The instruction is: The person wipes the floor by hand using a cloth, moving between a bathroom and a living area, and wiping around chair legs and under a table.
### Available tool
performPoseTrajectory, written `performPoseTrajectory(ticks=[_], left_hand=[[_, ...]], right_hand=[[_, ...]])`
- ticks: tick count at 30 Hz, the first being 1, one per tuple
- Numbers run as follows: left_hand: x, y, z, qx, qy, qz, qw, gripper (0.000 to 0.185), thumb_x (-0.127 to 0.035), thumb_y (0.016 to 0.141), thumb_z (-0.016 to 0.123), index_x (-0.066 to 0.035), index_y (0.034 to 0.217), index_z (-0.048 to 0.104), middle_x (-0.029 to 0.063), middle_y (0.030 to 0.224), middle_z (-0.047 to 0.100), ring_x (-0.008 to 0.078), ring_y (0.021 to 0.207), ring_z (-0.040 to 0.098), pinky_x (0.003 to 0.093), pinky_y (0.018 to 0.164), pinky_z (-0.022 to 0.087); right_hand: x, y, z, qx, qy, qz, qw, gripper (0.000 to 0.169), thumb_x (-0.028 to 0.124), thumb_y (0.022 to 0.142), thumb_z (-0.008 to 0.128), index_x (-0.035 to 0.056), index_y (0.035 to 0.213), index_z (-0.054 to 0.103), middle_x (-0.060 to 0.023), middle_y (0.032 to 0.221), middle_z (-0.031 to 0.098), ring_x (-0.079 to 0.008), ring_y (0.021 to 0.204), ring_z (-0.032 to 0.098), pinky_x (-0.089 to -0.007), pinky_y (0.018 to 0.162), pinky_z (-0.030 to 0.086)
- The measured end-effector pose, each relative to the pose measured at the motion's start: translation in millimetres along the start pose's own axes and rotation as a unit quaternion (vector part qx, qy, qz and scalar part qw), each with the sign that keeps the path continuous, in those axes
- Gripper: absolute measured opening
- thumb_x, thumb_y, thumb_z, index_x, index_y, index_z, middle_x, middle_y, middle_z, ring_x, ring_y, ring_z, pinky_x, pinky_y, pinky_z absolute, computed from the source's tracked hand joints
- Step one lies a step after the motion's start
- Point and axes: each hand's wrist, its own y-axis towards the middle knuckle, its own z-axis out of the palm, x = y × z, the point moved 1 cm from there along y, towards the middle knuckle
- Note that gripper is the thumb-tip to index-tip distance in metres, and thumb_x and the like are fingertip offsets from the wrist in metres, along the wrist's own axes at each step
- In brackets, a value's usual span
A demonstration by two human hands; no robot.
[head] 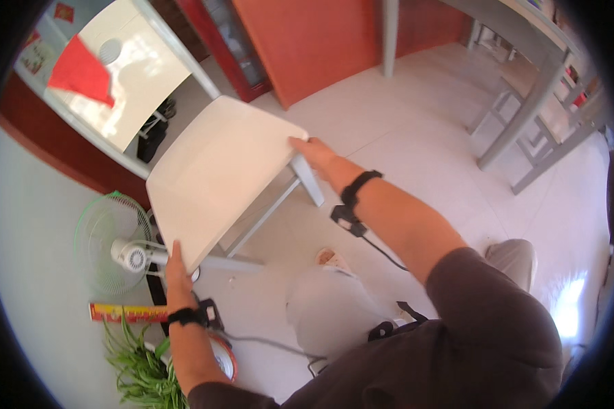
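A chair with a pale seat (225,168) and grey legs stands before me, its backrest (138,61) on the far side. My left hand (178,266) grips the seat's near left corner, the fingers hidden under the edge. At the right front corner, my right hand (312,153) holds the seat with the thumb on top. A red cloth (84,74) hangs over the backrest. Each forearm wears a black strap with a small device and a cable.
Left of the chair is an electric fan (133,255), with a green potted plant (140,368) and a red and yellow box (128,312) nearer me. A grey-legged table (522,117) and another chair (547,133) stand at the right. An orange-red panel (317,46) is beyond.
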Motion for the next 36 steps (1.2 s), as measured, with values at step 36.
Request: performPoseTrajectory(ticks=[36], left_hand=[[-41.1,-53.1,371.9,0.235,0.047,0.05,0.969,0.071,-0.036,0.076,0.063,0.008,0.12,0.029,0.0215,0.118,0.043,0.0268,0.108,0.044,0.0352,0.09,0.037]], right_hand=[[57.3,-40.9,-334.6,-0.246,0.216,-0.182,0.927,0.04,0.028,0.079,0.056,0.0093,0.113,0.045,-0.005,0.112,0.049,-0.0183,0.105,0.044,-0.0411,0.085,0.038]])
